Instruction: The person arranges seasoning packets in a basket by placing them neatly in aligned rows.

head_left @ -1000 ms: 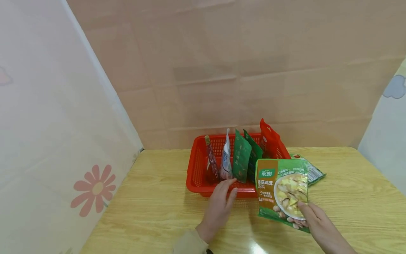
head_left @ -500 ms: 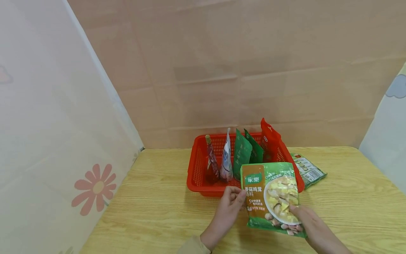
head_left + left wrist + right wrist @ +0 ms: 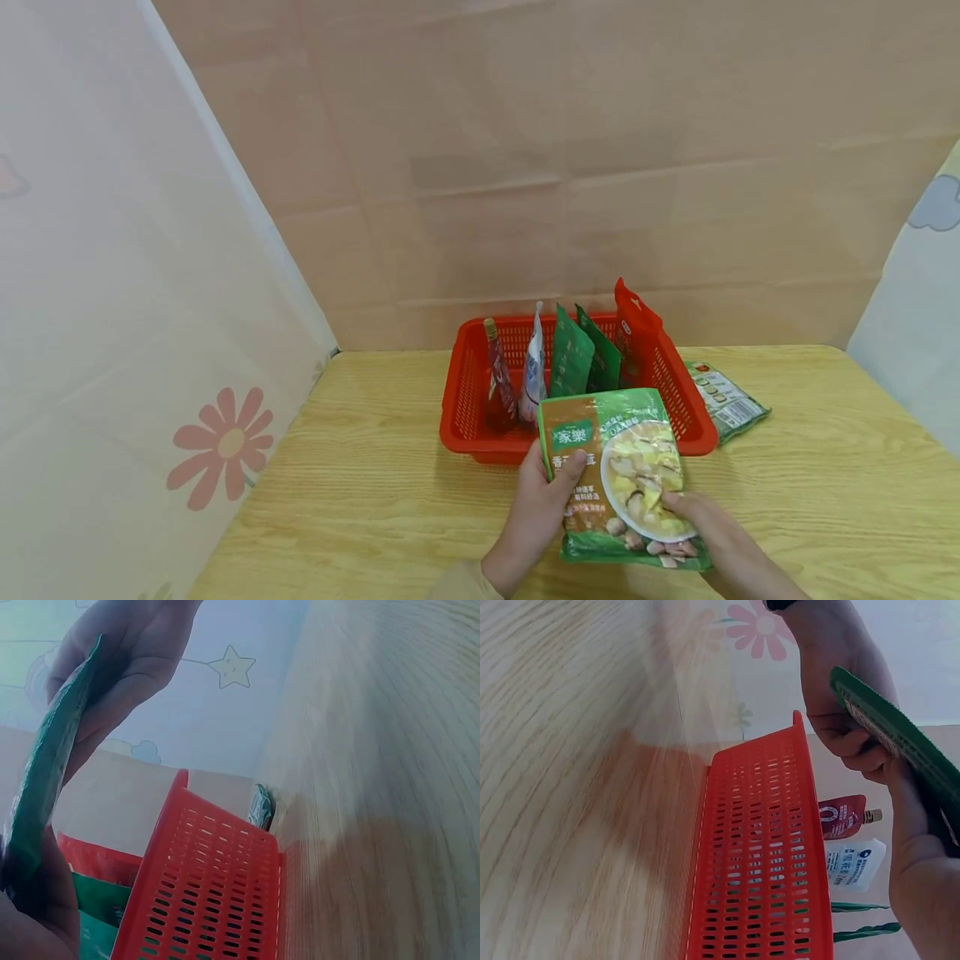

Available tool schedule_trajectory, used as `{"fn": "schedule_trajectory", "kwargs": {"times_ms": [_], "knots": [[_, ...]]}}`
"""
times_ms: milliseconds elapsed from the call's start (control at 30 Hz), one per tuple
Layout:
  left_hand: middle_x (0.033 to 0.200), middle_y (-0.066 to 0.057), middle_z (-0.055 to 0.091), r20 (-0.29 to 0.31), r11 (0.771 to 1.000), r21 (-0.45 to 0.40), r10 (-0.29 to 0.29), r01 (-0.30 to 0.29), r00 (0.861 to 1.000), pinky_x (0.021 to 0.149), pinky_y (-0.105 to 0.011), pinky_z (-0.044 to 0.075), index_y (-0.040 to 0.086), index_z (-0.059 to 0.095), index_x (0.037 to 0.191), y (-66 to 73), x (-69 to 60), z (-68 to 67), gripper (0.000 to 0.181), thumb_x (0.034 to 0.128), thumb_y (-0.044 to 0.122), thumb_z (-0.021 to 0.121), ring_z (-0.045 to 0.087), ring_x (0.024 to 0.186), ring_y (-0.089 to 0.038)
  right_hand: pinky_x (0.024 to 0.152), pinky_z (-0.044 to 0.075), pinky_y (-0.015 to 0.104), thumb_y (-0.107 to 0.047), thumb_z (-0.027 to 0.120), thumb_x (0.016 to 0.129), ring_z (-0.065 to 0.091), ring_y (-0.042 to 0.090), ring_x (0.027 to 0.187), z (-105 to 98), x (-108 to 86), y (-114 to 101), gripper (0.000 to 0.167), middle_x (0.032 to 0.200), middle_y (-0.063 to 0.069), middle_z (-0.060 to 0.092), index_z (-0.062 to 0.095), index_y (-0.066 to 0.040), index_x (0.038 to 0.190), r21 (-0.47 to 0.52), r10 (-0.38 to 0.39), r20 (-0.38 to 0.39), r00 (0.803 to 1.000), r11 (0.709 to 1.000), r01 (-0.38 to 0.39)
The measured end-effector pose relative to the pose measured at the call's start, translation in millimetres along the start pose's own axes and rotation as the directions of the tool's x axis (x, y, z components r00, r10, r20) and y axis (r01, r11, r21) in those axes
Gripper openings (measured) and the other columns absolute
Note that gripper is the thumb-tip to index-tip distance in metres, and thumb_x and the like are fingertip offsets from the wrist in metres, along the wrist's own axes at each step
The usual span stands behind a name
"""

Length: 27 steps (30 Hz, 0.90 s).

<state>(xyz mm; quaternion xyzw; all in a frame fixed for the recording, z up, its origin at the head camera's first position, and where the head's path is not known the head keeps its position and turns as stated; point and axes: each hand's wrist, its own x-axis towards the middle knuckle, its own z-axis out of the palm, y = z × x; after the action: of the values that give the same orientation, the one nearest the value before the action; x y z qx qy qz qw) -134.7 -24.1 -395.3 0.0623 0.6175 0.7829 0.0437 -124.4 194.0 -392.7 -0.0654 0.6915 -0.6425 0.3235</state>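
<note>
A green and brown soup mix packet (image 3: 588,500), its front printed with a bowl of soup, is held up before the red basket (image 3: 472,457). My left hand (image 3: 534,506) grips the packet's left edge, thumb across the front. On the lower right side, my right hand (image 3: 716,533) pinches it, thumb on the printed bowl. Both wrist views show the packet edge-on, clear of the table: the packet (image 3: 46,769) in the left, the packet (image 3: 900,731) in the right. Most fingers are behind it in the head view.
Inside the basket stand a dark red spouted pouch (image 3: 500,387), a white packet (image 3: 533,375), two green packets (image 3: 572,358) and a red bag (image 3: 636,333). Another green packet (image 3: 731,404) lies on the table (image 3: 360,500) right of the basket. A paper-covered wall (image 3: 487,233) rises behind.
The packet has moved left and slightly down in my right hand. My left hand, earlier apart from it at the basket's front, has come to its left edge and grips it.
</note>
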Motion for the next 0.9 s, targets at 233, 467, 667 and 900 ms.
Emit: {"fn": "schedule_trajectory", "kwargs": {"times_ms": [233, 467, 667, 900], "knots": [[0.106, -0.026, 0.067, -0.051, 0.997, 0.027, 0.071, -0.070, 0.996, 0.068, -0.026, 0.058, -0.001, 0.047, 0.121, 5.8, -0.4, -4.0, 0.038, 0.0938, 0.021, 0.061, 0.070, 0.078, -0.008, 0.086, 0.050, 0.021, -0.031, 0.034, 0.104, 0.059, 0.002, 0.100, 5, 8.4, 9, 0.060, 0.113, -0.014, 0.065, 0.022, 0.015, 0.142, 0.067, -0.118, 0.115, 0.986, 0.992, 0.111], [0.104, -0.026, 0.067, -0.097, 0.990, 0.078, 0.127, -0.120, 0.987, 0.069, -0.025, 0.057, -0.002, 0.049, 0.120, 16.2, 1.8, -9.5, 0.036, 0.0930, 0.019, 0.062, 0.070, 0.079, -0.006, 0.095, 0.050, 0.041, -0.033, 0.044, 0.101, 0.055, 0.010, 0.110, 12, 11.6, 13, 0.063, 0.129, 0.002, 0.060, 0.027, 0.010, 0.143, -0.036, -0.044, 0.021, 0.999, 0.998, 0.045], [0.104, -0.023, 0.068, -0.111, 0.991, 0.081, 0.115, -0.106, 0.987, 0.069, -0.026, 0.058, 0.000, 0.048, 0.121, 20.9, 3.2, -12.8, 0.039, 0.0927, 0.021, 0.062, 0.070, 0.078, -0.009, 0.095, 0.052, 0.032, -0.026, 0.041, 0.103, 0.062, 0.006, 0.109, 19, 13.7, 15, 0.052, 0.125, -0.002, 0.064, 0.034, 0.010, 0.140, 0.110, -0.146, 0.092, 0.985, 0.985, 0.136], [0.104, -0.020, 0.068, -0.104, 0.989, 0.126, 0.084, -0.071, 0.991, 0.069, -0.027, 0.058, 0.002, 0.047, 0.121, 23.4, 5.4, -17.6, 0.040, 0.0923, 0.025, 0.063, 0.070, 0.079, -0.011, 0.093, 0.051, 0.025, -0.021, 0.039, 0.104, 0.064, 0.005, 0.108, 27, 17.0, 17, 0.043, 0.117, -0.010, 0.067, 0.040, 0.004, 0.139, 0.274, -0.211, 0.124, 0.970, 0.946, 0.171]]}}
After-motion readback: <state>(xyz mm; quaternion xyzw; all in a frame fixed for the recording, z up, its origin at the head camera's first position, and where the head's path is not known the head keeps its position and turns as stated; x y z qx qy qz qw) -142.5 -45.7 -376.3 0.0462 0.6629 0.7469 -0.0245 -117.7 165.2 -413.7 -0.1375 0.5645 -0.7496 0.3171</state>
